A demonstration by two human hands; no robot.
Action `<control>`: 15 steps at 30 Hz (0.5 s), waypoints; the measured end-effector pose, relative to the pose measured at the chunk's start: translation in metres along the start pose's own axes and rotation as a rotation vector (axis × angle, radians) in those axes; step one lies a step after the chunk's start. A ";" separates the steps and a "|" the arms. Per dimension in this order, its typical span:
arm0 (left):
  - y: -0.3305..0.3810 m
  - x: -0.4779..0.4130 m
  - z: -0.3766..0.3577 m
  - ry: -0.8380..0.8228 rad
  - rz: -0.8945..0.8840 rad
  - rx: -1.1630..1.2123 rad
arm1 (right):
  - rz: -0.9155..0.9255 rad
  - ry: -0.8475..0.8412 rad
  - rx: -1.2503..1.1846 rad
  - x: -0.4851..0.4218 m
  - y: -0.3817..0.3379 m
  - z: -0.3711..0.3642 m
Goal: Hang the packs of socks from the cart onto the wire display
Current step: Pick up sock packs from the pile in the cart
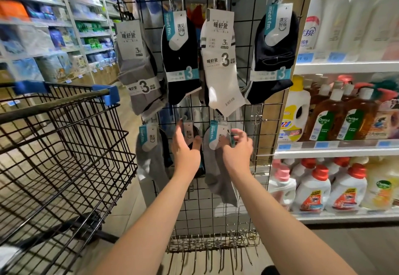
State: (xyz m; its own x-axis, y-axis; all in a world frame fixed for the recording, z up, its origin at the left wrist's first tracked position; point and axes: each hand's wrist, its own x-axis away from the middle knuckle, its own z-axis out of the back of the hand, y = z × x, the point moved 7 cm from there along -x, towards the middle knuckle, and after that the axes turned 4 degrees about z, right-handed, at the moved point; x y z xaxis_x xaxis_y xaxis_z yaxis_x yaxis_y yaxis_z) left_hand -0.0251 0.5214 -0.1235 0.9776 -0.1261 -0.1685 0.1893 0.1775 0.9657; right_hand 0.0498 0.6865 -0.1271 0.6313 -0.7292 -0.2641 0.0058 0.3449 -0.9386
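Grey sock pack (pixel 218 166) hangs on the lower row of the wire display (pixel 267 121). Both forearms reach up. The left grip (pixel 185 147) is wide, fingers straight, before a dark pack (pixel 189 131). The right grip (pixel 237 147) curls at the grey pack's card, and whether it holds is unclear. The cart (pixel 64 101) stands to the left.

Wire display (pixel 267 127) (sock packs (pixel 222 76) hooked on)

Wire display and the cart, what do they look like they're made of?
Wire display: thin metal rods joined in a grid, with a black coating and a slight sheen. Cart: thicker metal wire with a dark glossy coating, probably painted steel. Its blue corner caps look like smooth moulded plastic.
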 end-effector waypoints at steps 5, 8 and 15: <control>0.005 0.003 0.019 -0.014 0.028 -0.089 | 0.341 0.110 0.011 0.032 -0.049 0.018; 0.015 0.016 0.037 -0.070 0.151 -0.143 | 0.241 -0.132 0.015 0.051 -0.078 0.003; 0.082 0.065 0.151 -0.123 0.423 -0.380 | -0.374 -0.697 0.140 0.101 -0.154 -0.028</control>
State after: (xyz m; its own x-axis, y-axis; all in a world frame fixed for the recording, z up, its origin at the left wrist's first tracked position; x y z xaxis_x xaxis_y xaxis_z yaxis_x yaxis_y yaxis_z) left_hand 0.0401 0.3805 -0.0254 0.9618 -0.0763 0.2631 -0.1739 0.5721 0.8015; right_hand 0.0914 0.5430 -0.0155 0.9070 -0.2902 0.3053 0.3808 0.2552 -0.8887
